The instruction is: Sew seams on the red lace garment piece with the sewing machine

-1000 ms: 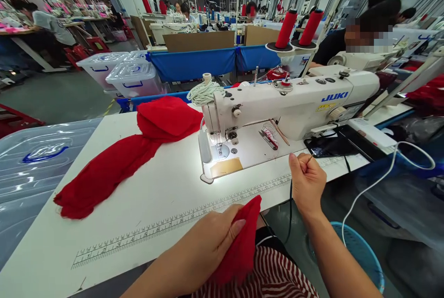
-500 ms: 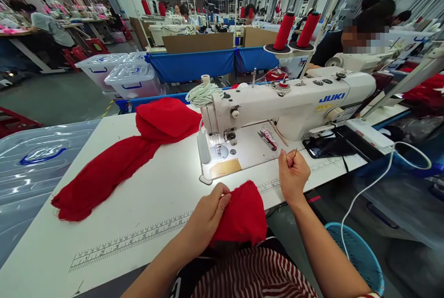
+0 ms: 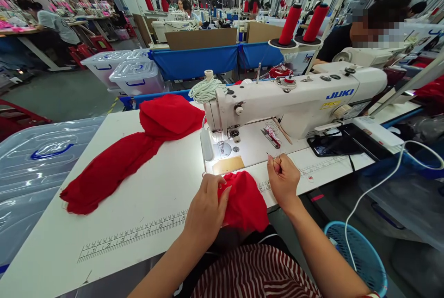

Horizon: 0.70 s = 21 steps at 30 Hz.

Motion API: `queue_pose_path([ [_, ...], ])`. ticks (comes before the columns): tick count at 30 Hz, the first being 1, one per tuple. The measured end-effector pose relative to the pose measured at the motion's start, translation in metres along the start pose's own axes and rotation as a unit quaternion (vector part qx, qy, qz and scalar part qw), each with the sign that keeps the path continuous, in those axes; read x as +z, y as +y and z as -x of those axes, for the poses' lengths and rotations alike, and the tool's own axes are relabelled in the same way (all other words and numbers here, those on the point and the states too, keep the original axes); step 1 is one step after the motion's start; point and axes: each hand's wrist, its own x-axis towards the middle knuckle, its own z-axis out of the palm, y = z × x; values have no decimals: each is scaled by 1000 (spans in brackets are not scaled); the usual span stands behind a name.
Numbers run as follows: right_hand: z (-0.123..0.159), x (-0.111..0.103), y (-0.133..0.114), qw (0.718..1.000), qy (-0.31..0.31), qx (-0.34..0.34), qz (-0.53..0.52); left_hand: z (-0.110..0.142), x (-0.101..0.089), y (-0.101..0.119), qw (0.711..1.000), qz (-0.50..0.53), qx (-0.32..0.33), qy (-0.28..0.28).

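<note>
My left hand (image 3: 207,205) pinches the upper left edge of a small red fabric piece (image 3: 246,201). The piece is bunched at the top and hangs over the table's front edge above my lap. My right hand (image 3: 284,177) is a closed fist to the right of the cloth, apart from it. A thin dark tip shows by its thumb; most of whatever it grips is hidden. Just beyond both hands stands a white sewing machine (image 3: 294,99) with its lamp lit over the needle plate. A longer red fabric piece (image 3: 111,168) lies on the table to the left.
Thread snips (image 3: 270,138) lie on the machine bed. A black phone (image 3: 328,146) rests on the right of the table (image 3: 149,196). Two red thread cones (image 3: 290,25) stand behind the machine. A blue basket (image 3: 360,261) sits below right. A co-worker (image 3: 336,41) sits beyond.
My left hand has moved up a little, and the small red piece has bunched up at its top. My right fist has come left, closer to the cloth. The view has shifted slightly.
</note>
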Motion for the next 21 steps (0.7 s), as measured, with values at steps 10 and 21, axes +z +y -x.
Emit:
queue_pose_path([
  [10,-4,-13,6,1000,14,14,-16,-11,1,-5,989,-60,-55,-121],
  [21,-5,-27,16,990,32,139,-7,3,-32,-25,950,279,-138,-28],
])
